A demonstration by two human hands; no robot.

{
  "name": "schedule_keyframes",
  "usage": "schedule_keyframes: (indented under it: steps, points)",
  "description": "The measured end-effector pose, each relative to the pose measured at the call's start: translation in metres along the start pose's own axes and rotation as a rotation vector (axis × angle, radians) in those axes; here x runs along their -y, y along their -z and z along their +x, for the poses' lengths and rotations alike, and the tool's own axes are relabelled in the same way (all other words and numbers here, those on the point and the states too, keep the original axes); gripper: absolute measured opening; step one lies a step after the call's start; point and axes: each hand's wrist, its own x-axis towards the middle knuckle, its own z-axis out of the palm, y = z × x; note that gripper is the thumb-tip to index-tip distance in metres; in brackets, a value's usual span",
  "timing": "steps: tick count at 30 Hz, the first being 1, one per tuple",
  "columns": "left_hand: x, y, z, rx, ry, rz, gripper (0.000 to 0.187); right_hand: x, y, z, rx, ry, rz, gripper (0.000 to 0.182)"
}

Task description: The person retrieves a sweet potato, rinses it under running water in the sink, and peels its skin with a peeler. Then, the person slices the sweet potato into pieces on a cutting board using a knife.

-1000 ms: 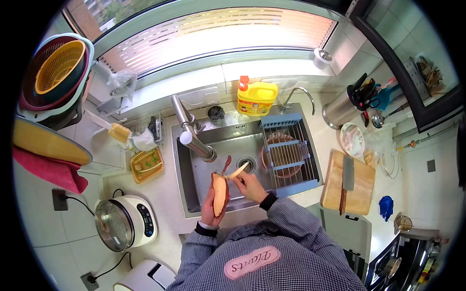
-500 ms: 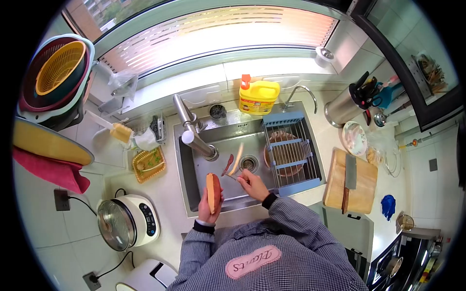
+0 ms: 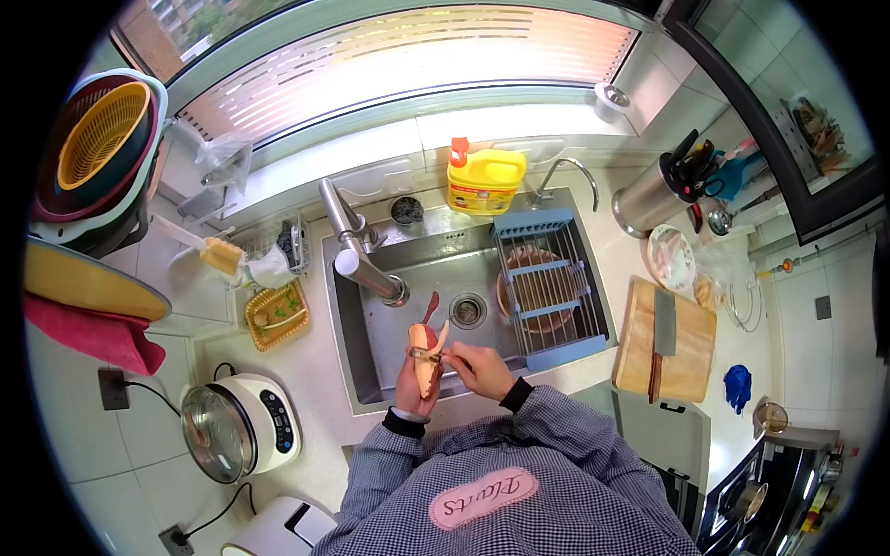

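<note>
Over the front of the sink, my left hand point(image 3: 411, 389) is closed around a partly peeled sweet potato point(image 3: 424, 372), orange where the skin is off. My right hand point(image 3: 482, 369) grips a peeler point(image 3: 428, 355), whose head lies across the sweet potato. A pale strip of peel point(image 3: 442, 336) stands up from the peeler. Beyond the far tip of the sweet potato, a dark red piece of peel point(image 3: 432, 304) lies on the basin floor. The peeler's handle is mostly hidden by my fingers.
The faucet point(image 3: 357, 264) reaches over the sink's point(image 3: 345, 357) left side. A blue-ended drying rack point(image 3: 547, 357) spans its right, above a brown round basket point(image 3: 530, 301). Farther right, a cleaver point(image 3: 664, 324) lies on a cutting board point(image 3: 635, 338). An electric cooker point(image 3: 278, 422) stands left.
The peeler has come from over the sink onto the sweet potato, and my hands are closer together. The sweet potato has shifted right. A long pale peel now rises beside it.
</note>
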Motion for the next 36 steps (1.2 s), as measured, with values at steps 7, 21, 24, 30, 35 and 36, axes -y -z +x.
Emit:
schedule_keyframes:
  steps: [7,21,24,30,35,36]
  points:
    - [0.001,-0.030,-0.036,0.026,-0.008,0.206,0.047,-0.042,-0.007,0.034,-0.080,0.042,-0.004,0.014]
    - [-0.026,-0.011,-0.015,0.054,-0.317,0.981,0.082,-0.032,0.009,0.007,-0.040,-0.323,0.358,0.014]
    - [-0.025,-0.002,-0.012,0.139,-0.232,1.032,0.077,-0.015,0.011,0.010,-0.024,-0.237,0.422,0.012]
    - [-0.029,0.004,-0.018,0.158,-0.057,0.881,0.072,-0.035,0.001,0.026,-0.038,-0.077,0.158,0.013]
    - [-0.036,-0.013,-0.034,0.237,-0.022,0.878,0.075,-0.067,-0.015,0.023,-0.097,-0.206,-0.002,0.015]
    - [-0.035,-0.013,-0.031,0.167,-0.134,0.986,0.076,-0.063,-0.010,0.025,-0.081,-0.196,-0.005,0.015]
